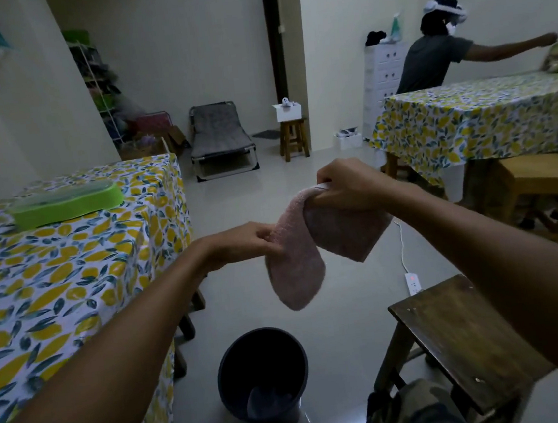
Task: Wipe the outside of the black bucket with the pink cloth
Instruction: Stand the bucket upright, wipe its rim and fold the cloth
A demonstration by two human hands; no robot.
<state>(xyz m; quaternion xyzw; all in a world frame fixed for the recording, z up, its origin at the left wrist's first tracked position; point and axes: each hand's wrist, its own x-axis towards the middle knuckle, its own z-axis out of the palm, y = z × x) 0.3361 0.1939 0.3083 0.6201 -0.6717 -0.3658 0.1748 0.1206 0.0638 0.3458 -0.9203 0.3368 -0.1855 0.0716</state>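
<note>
The pink cloth hangs in the air in front of me, held by both hands. My right hand grips its upper edge in a fist. My left hand pinches its left side, lower down. The cloth droops in two folds between them. The black bucket stands upright on the pale floor well below the cloth, with its mouth facing up. Something bluish lies at its bottom. Neither hand touches the bucket.
A table with a lemon-print cloth stands at my left, carrying a green tray. A dark wooden stool is at my right, a white power strip behind it. Another person reaches over a far table.
</note>
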